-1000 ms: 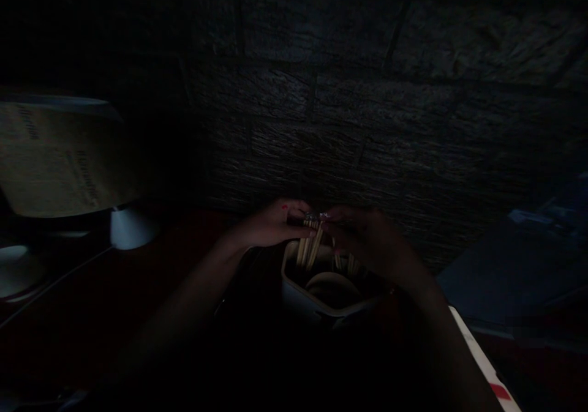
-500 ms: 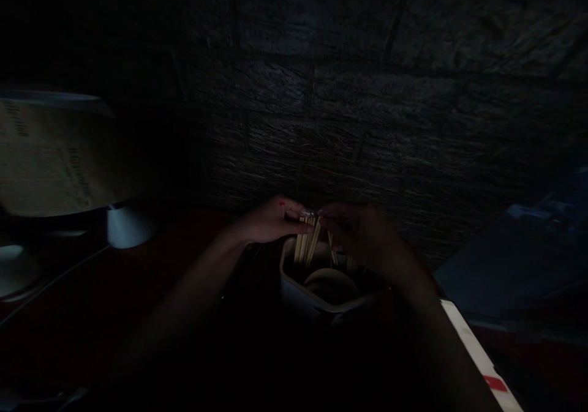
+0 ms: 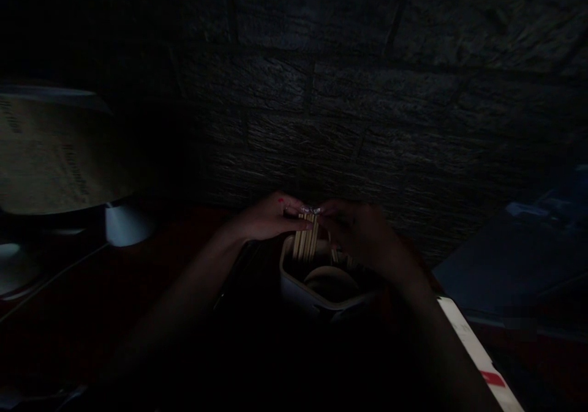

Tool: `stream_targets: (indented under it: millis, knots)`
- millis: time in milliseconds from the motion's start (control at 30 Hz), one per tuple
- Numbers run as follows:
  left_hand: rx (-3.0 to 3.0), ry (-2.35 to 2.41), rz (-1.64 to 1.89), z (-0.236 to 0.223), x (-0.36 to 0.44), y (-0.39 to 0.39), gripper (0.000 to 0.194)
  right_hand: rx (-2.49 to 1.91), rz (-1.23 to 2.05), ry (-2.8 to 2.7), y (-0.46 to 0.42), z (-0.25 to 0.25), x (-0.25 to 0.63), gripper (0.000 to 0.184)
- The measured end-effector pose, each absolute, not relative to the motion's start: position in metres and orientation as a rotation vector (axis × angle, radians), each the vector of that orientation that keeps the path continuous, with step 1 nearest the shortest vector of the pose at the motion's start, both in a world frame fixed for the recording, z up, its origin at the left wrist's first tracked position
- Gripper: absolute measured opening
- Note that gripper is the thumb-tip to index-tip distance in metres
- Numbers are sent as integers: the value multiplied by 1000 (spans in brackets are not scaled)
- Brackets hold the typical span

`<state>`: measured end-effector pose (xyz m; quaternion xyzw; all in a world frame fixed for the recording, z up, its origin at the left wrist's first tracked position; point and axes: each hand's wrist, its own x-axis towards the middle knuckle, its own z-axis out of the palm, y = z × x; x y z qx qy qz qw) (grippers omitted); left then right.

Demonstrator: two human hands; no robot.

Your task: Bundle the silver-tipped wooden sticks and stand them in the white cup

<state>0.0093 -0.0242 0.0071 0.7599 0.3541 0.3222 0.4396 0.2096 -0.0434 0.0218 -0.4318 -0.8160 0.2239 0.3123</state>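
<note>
My left hand is closed around the upper ends of several pale wooden sticks that look like chopsticks. They stand nearly upright, lower ends inside a light-rimmed, angular container. Opposite it, my right hand pinches at the same tops from the right; its fingers are mostly in shadow. Between both sets of fingertips glints a bit of shiny clear material, perhaps plastic wrap. A round-edged pale object lies in the container's front, with more stick ends showing under my right hand.
Everything is very dark. A rough stone-block wall rises behind the container. At left are a large brown printed paper-covered object and a white cup-like thing. A white strip with a red mark runs beside my right forearm.
The slanted sticks at the right of the bundle have come into line with the others. My right fingertips have moved slightly closer to my left ones at the tops.
</note>
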Motion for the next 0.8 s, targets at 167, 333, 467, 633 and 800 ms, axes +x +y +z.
stream_targets:
  millis: [167, 333, 467, 633, 800]
  knots:
    - [1877, 913, 777, 9, 11, -26, 18, -1106, 462, -2119, -42, 21, 215, 18]
    - [1897, 922, 790, 9, 10, -27, 14, -1076, 421, -2110, -38, 18, 218, 17]
    - [1905, 928, 801, 8, 9, -26, 15, -1074, 404, -2121, -40, 20, 221, 16]
    - [1928, 928, 815, 8, 8, -25, 17, -1046, 456, -2087, -45, 23, 226, 17]
    - [1922, 907, 815, 7, 13, -26, 16, -1026, 489, -2139, -42, 20, 219, 18]
